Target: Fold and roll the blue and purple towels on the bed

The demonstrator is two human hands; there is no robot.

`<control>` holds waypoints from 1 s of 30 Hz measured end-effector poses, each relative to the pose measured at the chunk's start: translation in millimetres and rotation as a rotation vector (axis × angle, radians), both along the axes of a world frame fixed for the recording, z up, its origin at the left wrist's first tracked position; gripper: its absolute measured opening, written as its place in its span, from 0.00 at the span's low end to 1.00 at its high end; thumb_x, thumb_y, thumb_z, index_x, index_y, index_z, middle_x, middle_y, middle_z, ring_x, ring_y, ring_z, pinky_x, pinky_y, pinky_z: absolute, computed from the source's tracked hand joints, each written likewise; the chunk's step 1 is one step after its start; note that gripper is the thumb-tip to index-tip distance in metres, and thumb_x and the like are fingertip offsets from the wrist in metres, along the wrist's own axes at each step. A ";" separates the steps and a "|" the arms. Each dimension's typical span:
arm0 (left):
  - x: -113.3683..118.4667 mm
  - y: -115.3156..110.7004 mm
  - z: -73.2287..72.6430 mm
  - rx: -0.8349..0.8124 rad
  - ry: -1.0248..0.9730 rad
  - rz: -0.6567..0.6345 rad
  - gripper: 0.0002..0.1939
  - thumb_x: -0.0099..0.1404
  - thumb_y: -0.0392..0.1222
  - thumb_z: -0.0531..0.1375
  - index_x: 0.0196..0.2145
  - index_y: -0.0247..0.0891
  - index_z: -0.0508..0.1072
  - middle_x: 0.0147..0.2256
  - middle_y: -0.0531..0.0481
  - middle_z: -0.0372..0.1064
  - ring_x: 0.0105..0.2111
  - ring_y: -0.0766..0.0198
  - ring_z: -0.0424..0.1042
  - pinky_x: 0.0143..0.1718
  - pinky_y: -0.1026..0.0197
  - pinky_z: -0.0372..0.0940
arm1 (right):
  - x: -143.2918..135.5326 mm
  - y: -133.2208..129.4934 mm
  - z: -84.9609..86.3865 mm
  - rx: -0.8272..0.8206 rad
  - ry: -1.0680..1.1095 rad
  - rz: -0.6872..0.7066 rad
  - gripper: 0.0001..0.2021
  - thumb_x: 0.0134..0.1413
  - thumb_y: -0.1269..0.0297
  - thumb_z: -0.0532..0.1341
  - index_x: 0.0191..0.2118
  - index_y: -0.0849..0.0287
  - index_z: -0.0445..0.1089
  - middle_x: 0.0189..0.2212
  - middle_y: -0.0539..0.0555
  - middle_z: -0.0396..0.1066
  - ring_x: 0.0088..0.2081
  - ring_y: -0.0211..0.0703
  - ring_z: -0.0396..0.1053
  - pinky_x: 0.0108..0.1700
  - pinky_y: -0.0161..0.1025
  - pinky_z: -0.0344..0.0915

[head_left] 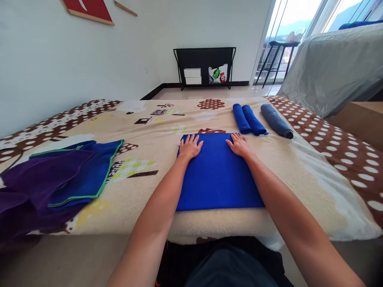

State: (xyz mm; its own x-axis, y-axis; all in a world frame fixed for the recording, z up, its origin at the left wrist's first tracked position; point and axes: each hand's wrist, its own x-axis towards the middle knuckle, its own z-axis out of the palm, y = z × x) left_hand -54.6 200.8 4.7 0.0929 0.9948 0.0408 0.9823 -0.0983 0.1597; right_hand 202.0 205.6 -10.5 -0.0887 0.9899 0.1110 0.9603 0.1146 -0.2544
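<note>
A blue cloth (220, 179), flat and roughly rectangular, lies on the patterned blanket (161, 159) near its front edge. My left hand (190, 146) rests flat on the cloth's far left corner, fingers spread. On the far right part of the cloth lies my right hand (239, 145), also palm down with fingers apart. Neither hand grips anything. Beyond my right hand are two rolled blue cloths (241, 118) (253, 120) side by side, and a rolled grey-blue cloth (275, 120) to their right.
At the left, a purple cloth (50, 175) lies loosely over blue cloths with green edging (104, 171). Past the blanket stand a black rack (205, 57) and a stool (278, 56). A covered piece of furniture (338, 63) and a cardboard box (359, 121) are at right.
</note>
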 end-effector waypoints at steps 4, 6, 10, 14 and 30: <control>21.9 -11.2 1.1 0.025 -0.006 -0.003 0.34 0.74 0.56 0.37 0.70 0.35 0.52 0.71 0.38 0.43 0.71 0.47 0.43 0.68 0.36 0.42 | -30.0 -12.5 5.9 0.089 -0.009 -0.019 0.30 0.70 0.57 0.43 0.69 0.74 0.51 0.69 0.69 0.47 0.72 0.55 0.41 0.70 0.58 0.36; 36.3 -17.3 -2.1 0.041 -0.009 -0.082 0.32 0.75 0.52 0.39 0.70 0.36 0.52 0.71 0.41 0.44 0.71 0.53 0.44 0.69 0.41 0.43 | -50.5 -18.6 5.4 0.125 -0.013 0.056 0.28 0.70 0.61 0.43 0.69 0.68 0.52 0.70 0.64 0.47 0.72 0.49 0.41 0.71 0.53 0.34; 50.0 -31.0 -9.6 0.077 -0.008 -0.173 0.29 0.74 0.45 0.42 0.69 0.39 0.54 0.71 0.43 0.46 0.71 0.57 0.45 0.70 0.43 0.42 | -74.3 -28.0 -0.5 0.110 -0.014 0.165 0.25 0.69 0.65 0.44 0.67 0.65 0.58 0.68 0.60 0.52 0.70 0.46 0.48 0.70 0.48 0.43; 44.9 -52.6 -10.9 0.116 -0.005 -0.221 0.28 0.75 0.43 0.41 0.68 0.39 0.56 0.70 0.43 0.49 0.70 0.56 0.46 0.69 0.44 0.44 | -71.9 -40.2 -3.3 0.125 -0.006 0.170 0.26 0.69 0.64 0.44 0.67 0.69 0.57 0.69 0.63 0.51 0.71 0.49 0.46 0.71 0.49 0.43; -2.3 -232.4 9.3 0.173 0.011 -0.659 0.26 0.77 0.49 0.45 0.69 0.48 0.54 0.70 0.47 0.48 0.70 0.60 0.47 0.69 0.47 0.46 | -22.8 -203.8 1.3 0.154 0.043 0.688 0.27 0.70 0.57 0.48 0.70 0.58 0.54 0.69 0.56 0.50 0.70 0.45 0.47 0.71 0.51 0.50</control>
